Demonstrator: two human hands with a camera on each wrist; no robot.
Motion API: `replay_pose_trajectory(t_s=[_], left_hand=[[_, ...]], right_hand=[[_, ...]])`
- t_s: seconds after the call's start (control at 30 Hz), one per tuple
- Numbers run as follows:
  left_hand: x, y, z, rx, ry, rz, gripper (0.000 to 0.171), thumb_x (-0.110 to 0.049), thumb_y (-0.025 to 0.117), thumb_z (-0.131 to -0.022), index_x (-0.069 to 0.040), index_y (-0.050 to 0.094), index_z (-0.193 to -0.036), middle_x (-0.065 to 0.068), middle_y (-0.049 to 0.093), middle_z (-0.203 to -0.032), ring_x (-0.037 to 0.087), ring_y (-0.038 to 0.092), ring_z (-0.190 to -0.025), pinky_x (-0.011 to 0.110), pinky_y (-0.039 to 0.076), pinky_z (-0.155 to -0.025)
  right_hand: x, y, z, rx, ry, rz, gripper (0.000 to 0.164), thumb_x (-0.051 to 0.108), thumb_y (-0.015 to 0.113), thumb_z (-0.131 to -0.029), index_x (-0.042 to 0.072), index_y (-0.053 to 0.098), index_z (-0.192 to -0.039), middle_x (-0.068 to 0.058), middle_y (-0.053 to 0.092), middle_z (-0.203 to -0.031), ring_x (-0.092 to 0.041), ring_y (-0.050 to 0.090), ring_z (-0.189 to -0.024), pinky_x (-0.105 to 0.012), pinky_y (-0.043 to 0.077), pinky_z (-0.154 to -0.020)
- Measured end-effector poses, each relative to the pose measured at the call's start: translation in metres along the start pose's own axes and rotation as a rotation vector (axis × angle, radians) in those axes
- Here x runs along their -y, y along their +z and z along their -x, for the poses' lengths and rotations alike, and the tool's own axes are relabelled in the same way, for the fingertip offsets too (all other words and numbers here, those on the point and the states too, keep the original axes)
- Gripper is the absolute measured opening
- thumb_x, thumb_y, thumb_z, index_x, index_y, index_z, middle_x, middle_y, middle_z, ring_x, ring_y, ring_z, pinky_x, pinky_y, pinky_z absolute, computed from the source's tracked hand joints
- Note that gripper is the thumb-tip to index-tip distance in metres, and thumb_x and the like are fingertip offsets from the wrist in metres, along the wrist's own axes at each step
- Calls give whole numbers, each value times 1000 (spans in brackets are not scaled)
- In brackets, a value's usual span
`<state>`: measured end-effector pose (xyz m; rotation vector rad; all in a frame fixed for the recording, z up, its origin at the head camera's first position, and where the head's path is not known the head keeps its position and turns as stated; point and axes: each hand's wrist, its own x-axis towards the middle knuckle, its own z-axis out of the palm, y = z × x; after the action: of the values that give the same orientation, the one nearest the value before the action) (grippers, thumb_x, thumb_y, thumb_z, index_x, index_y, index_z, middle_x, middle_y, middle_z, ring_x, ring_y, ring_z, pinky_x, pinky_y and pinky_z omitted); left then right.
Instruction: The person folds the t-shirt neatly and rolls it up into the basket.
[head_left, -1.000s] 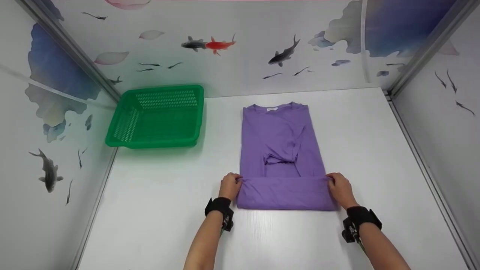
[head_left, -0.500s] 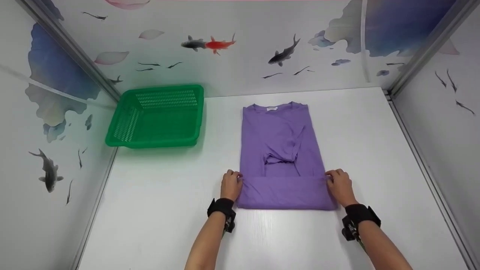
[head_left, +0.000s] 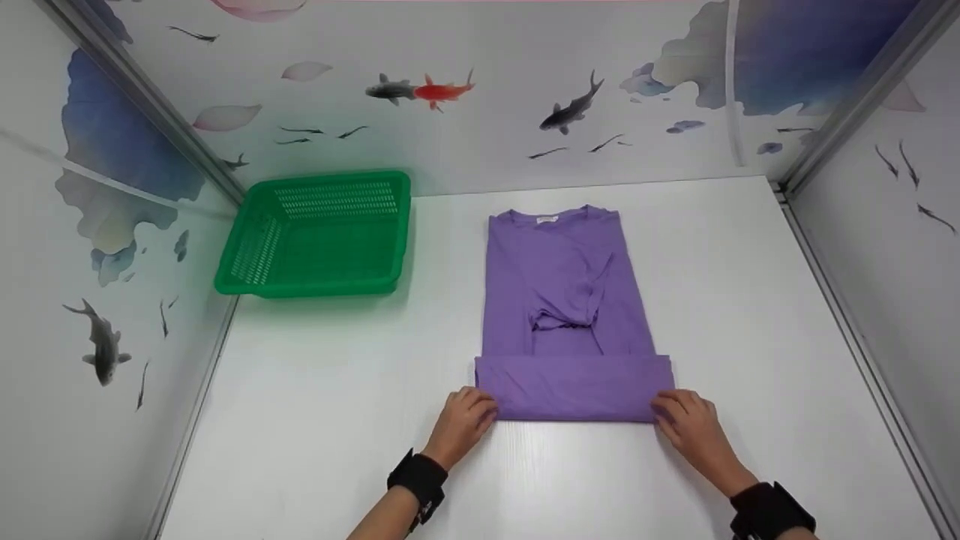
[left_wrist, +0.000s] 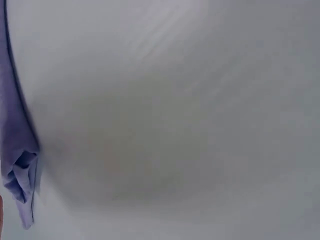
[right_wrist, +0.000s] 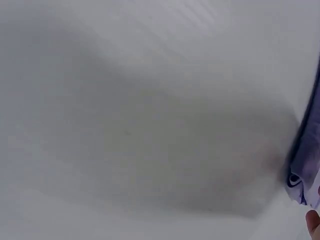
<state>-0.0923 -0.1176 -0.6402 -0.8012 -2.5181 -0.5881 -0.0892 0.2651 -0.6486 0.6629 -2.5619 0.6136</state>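
Observation:
A purple T-shirt (head_left: 556, 285) lies on the white table, sleeves tucked in and its lower part folded up into a flat band. At the band's near left corner, my left hand (head_left: 463, 421) touches the cloth with slightly bent fingers. My right hand (head_left: 694, 427) has its fingers over the near right corner. The right wrist view shows a thumb (right_wrist: 313, 222) just off the rolled end of the shirt (right_wrist: 302, 170). Only a sliver of finger shows in the left wrist view, beside the shirt's folded end (left_wrist: 20, 150).
A green plastic basket (head_left: 315, 289) stands at the back left of the white table (head_left: 337, 390). Walls painted with fish and leaves close in the back (head_left: 495, 142) and both sides. Dark bands with small cameras sit on both wrists.
Both hands have let go of the band's upper corners and slid toward the near edge, to its lower corners. The shirt stays in place, its band now lying free at the top.

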Motion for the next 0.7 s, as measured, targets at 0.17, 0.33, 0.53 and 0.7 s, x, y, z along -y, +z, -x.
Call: replay_pose_trajectory(t_s=[0.17, 0.33, 0.53, 0.7], left_hand=[[0, 6, 15, 40, 28, -45, 19, -14, 72, -73, -12, 68, -92, -2, 62, -95, 15, 55, -91, 27, 42, -72], [2, 11, 22, 62, 17, -57, 27, -14, 73, -72, -9, 68, -98, 0, 63, -99, 16, 57, -93, 29, 43, -75], [4, 16, 22, 40, 4, -32, 27, -13, 75, -69, -8, 69, -95, 1, 63, -97, 16, 58, -90, 28, 43, -76], [2, 21, 18, -2, 0, -80, 24, -10, 77, -66, -8, 70, -88, 1, 63, -91, 15, 59, -86, 25, 44, -73]], right_hand=[[1, 1, 14, 33, -14, 35, 31, -1, 74, -62, 1, 65, -92, -14, 59, -94, -32, 56, -85, -49, 43, -69], [-3, 6, 20, 36, -25, 27, 35, -2, 73, -62, -1, 66, -97, -15, 61, -96, -31, 58, -87, -47, 44, -71], [-8, 12, 21, -25, -99, 19, 24, 5, 57, -77, -6, 65, -96, -17, 62, -94, -32, 58, -84, -44, 44, -71], [-9, 15, 19, -79, -179, 81, 45, 18, 30, -96, -9, 66, -91, -17, 62, -89, -31, 59, -79, -42, 46, -67]])
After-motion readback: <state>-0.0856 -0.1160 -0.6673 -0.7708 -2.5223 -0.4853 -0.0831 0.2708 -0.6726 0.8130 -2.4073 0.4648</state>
